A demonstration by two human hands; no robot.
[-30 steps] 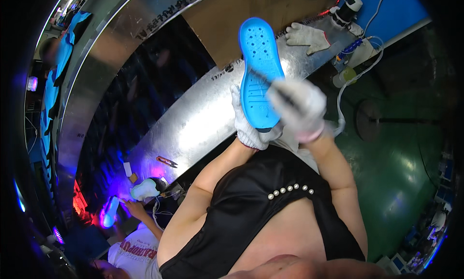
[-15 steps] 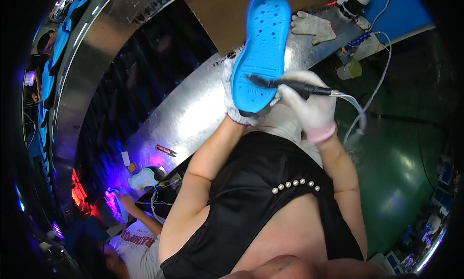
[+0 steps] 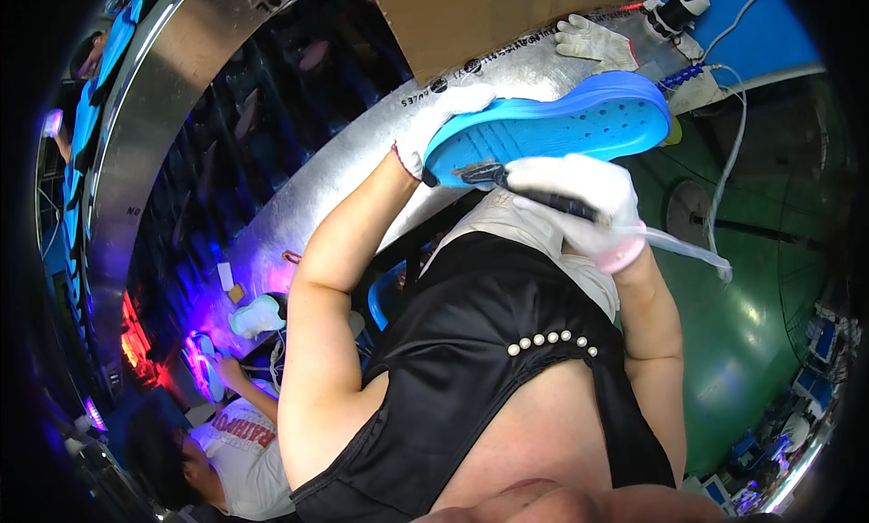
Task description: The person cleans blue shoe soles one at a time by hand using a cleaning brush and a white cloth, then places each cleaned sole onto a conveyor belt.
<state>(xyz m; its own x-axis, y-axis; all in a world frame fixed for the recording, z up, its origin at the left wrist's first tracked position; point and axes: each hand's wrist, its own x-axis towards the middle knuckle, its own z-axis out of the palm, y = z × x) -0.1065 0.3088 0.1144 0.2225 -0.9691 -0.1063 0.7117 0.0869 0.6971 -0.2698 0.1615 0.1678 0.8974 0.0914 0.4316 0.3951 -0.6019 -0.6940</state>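
My left hand (image 3: 444,120), in a white glove, grips the heel end of a blue shoe sole (image 3: 579,129). The sole lies tilted sideways in the air, its toe end with small holes pointing right and its hollow inner face toward me. My right hand (image 3: 593,192), gloved too and smeared by motion, is closed round the black handle of a brush (image 3: 482,173). The brush head is at the heel part of the sole, at its near rim; whether it touches is unclear. From behind the right hand trails a clear tube (image 3: 683,245).
A metal bench (image 3: 362,165) curves beneath the sole, with cardboard (image 3: 489,16) at the back. A spare glove (image 3: 593,43) lies behind the toe, near a black-and-white device (image 3: 683,7). At lower left a co-worker (image 3: 240,446) handles a purple-lit sole (image 3: 204,369).
The sole has swung from upright to nearly level, its toe now to the right, with its side wall showing. The brush has moved slightly down with my right hand. My view has shifted a little.
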